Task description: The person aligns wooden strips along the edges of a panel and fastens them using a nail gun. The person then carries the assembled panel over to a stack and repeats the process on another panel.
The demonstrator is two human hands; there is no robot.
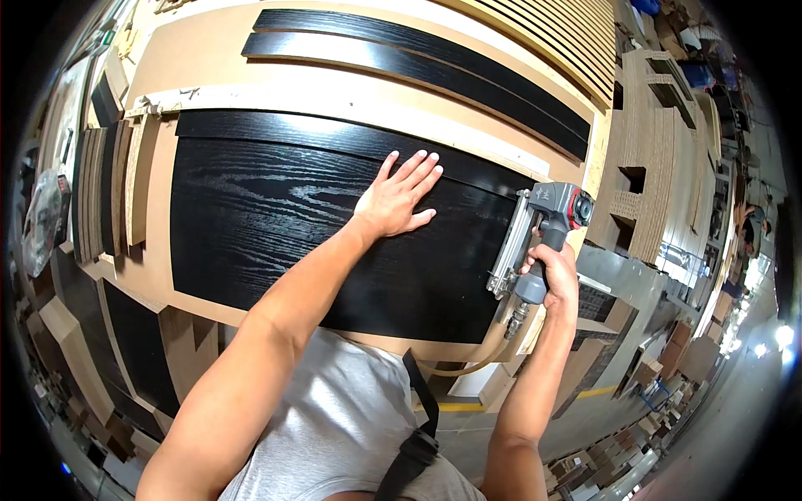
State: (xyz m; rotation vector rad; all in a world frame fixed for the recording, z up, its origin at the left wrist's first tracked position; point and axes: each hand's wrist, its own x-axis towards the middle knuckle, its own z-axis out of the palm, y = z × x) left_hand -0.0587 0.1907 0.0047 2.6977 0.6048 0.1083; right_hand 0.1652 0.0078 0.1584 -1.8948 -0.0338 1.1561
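Left hand (pixel 399 199) lies flat, fingers spread, pressing down on the big black wood-grain panel (pixel 276 225), right up near its far edge where a narrower black strip (pixel 334 138) runs alongside. That left grip holds nothing, it only pins the panel to the brown tabletop (pixel 209 63). Over on the right, the right hand (pixel 553 271) is wrapped tight around the handle of a grey pneumatic nail gun (pixel 543 230); this grip is closed on the tool, its red-capped head up and its long magazine set against the panel's right-hand end. An air hose (pixel 468 363) loops away below it. This looks like the fastening stage: panel steadied, gun brought to the edge. To my eye, the next shot calls for the nose seated square on the edge and the holding hand kept well away from the firing line. More black strips (pixel 418 58) lie farther back.
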